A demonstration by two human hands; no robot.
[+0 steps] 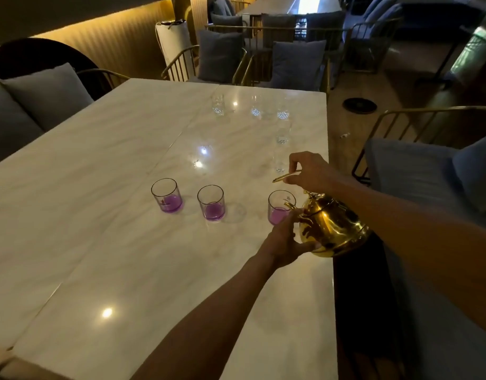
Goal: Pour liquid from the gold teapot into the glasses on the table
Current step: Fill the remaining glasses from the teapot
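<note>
Head view: a gold teapot (pixel 332 226) hangs tilted at the marble bench's (pixel 126 187) right edge, spout over the nearest glass. The right hand (pixel 310 171) pinches its thin handle; the left hand (pixel 285 239) cups its belly. Likely heavy, slick metal, best carried by handle plus underside. Three purple-filled glasses (pixel 211 203); about five clear ones farther off.

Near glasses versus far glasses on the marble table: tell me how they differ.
The three near smooth-walled glasses hold purple liquid; the far clear glasses show no colour. The near ones stand in a row close to the gold teapot; the far ones are scattered toward the far edge. All stand upright.
</note>
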